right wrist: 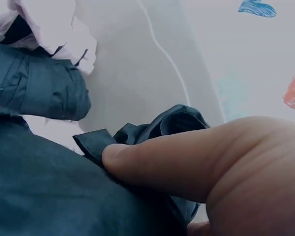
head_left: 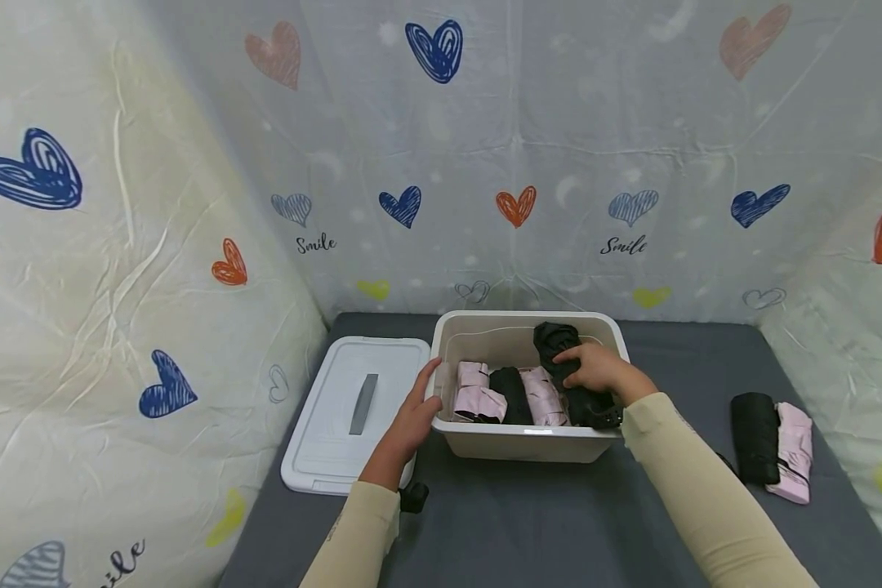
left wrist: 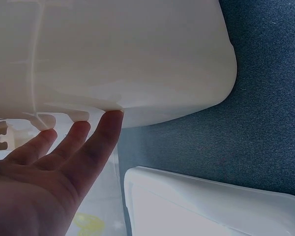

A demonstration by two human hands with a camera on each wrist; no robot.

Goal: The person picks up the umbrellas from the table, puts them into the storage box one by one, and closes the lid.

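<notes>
Black bundle (head_left: 556, 336) in right end of bin (head_left: 529, 445), held at its crumpled top.

Right hand (head_left: 601, 371) closed on the bundle, thumb laid along the cloth, other fingertips partly hidden; left hand (head_left: 407, 420) nearly straight-fingered, tips touching the bin's left side, grasping nothing. Judged risks: loose cloth could slip from under the thumb and unfurl; forcing the bundle down could crush the neighbouring roll; a hard push might slide the bin if the left fingertips lost contact. Bin contents, left to right: first pink roll (head_left: 479, 396), black roll (head_left: 510, 396), second pink roll (head_left: 544, 398), then the bundle. Lid (head_left: 327, 425) off, beside bin on worktop (head_left: 522, 523).
</notes>
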